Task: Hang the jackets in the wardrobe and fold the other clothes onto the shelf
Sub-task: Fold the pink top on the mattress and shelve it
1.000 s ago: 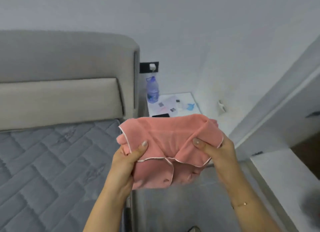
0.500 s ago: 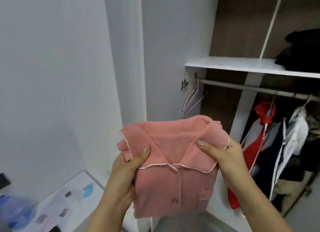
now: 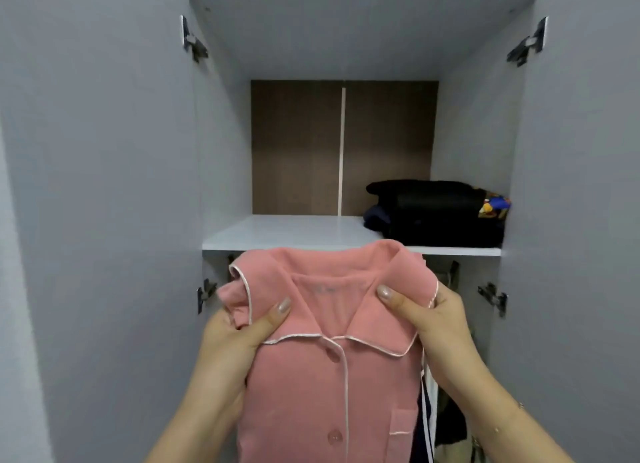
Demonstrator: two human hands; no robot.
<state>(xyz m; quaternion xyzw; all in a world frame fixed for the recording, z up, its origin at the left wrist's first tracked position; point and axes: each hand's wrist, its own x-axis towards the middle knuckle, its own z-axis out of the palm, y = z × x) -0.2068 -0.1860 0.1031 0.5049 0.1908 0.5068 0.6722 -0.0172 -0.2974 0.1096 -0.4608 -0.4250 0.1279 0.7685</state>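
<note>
1. Head view, the grip. The folded pink shirt (image 3: 322, 365) is held up just below the front edge of the shelf (image 3: 277, 232), not yet on it. The left hand (image 3: 228, 341) pinches the shirt at the collar's left side, thumb on the front and the other fingers hidden behind the cloth. The right hand (image 3: 433, 324) pinches the right collar the same way. Both grips sit at the top only, so the lower folds hang free; I judge they could slip open as the shirt is lifted.

2. Head view, the shelf edge. The top of the collar overlaps the shelf's front lip in the picture. If the shirt goes forward before it rises, the hanging body could catch on the lip and the fold would drag apart.

3. Head view, the landing spot. A dark pile (image 3: 436, 217) of folded clothes fills the right part of the shelf, with a patterned item (image 3: 493, 206) at its far right. The left part looks bare. Setting the shirt too far right could nudge the pile or leave it lying tilted against it.

4. Head view, below the shelf. Hanging clothes (image 3: 446, 424) show just beside the right wrist. The loose tail could snag there on the way up.

5. Head view, the release. Letting go with the shirt only partly on the shelf could let it slide off.
</note>
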